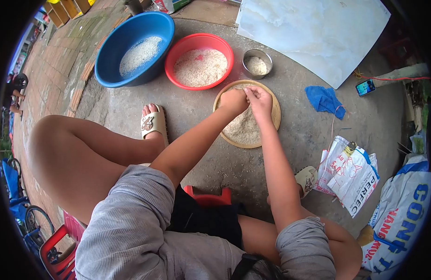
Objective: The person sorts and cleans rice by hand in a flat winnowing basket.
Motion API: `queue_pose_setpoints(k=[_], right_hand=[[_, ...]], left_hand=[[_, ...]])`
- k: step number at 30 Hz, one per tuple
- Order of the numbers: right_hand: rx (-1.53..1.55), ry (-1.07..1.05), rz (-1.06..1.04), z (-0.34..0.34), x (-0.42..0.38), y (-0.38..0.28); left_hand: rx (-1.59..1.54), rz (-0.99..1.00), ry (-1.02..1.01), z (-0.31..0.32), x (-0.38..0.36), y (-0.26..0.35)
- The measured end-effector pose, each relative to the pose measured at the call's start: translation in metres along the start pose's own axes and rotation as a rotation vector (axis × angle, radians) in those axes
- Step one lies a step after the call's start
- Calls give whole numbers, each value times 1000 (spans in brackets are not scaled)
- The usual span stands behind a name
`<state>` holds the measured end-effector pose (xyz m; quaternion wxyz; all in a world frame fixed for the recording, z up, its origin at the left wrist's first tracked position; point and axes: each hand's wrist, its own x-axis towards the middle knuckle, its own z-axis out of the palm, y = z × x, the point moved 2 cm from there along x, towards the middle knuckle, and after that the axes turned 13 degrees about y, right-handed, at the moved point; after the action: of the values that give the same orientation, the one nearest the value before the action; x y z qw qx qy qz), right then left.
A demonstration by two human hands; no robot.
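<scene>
A round woven tray [277, 114] heaped with pale rice-like grain [243, 127] lies on the ground in front of me. Over its far half, my left hand [233, 101] is curled into a fist, and whatever it may hold is hidden. Close against it, my right hand [260, 101] has thumb and fingertips pinched together at the left hand's thumb side. Anything between those fingertips is too small to make out. Just beyond the tray stand a small metal bowl [246, 70] with some grain and a red basin [230, 70] of grain.
A large blue basin [106, 77] with white grain stands far left. A pale sheet [313, 32], a blue cloth [323, 99], a phone [365, 87] and printed sacks [353, 170] lie to the right. My sandalled foot [154, 122] is left of the tray.
</scene>
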<state>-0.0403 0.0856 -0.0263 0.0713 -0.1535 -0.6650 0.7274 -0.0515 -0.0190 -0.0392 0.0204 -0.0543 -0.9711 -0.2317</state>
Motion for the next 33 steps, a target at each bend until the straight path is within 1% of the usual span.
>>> queue_pose_setpoints(k=[1,3,4,5,6,7,8,10,11,13,14,16,20,22,23,25,26,28,29,31,32,33], right_hand=[[-88,-48,-68,1,0,-10],[-238,-125,-191,4,0,-34],[-237,-130,-191,4,2,-44],[-322,-255,-174,5,3,-54],[-407,-379,-156,5,4,-62],[-398,-467,-116,5,2,-71],[-399,-469,-114,5,1,-78],[-470,-524,-44,8,-5,-94],[-470,-523,-42,8,-5,-100],[-604,-559,-72,7,-7,-107],[-604,-558,-71,5,-5,-103],[-498,-608,-189,5,-5,-99],[-550,-582,-155,2,-5,-97],[-621,-600,-116,1,-5,-94],[-620,-599,-115,0,-5,-94],[-574,-635,-194,-3,-4,-93],[-574,-634,-193,-6,-2,-91],[-534,-681,-114,-13,3,-89],[-534,-679,-113,-16,6,-91],[-688,-612,-196,-19,11,-98],[-689,-611,-196,-19,10,-96],[-666,-548,-235,-19,10,-91]], left_hand=[[-26,-11,-45,-8,0,1],[4,-24,-66,-20,2,4],[30,-31,-91,-20,3,4],[30,-35,-90,-13,5,1],[16,6,-55,2,9,-5],[1,49,-21,10,10,-8],[1,46,-22,18,10,-12],[-43,122,19,20,9,-12],[-42,122,18,19,9,-11],[-44,106,-12,12,8,-6],[-45,107,-13,13,8,-6],[-121,118,77,16,7,-8],[-136,130,36,13,8,-3],[-118,147,-69,18,11,-6],[-117,147,-70,21,11,-6],[-92,279,147,20,9,-2],[-92,280,145,22,9,-2],[-107,149,29,8,8,6],[-108,150,27,0,8,13],[-40,33,-51,-4,9,20],[-40,34,-51,-6,10,20],[-11,86,-101,-5,12,20]])
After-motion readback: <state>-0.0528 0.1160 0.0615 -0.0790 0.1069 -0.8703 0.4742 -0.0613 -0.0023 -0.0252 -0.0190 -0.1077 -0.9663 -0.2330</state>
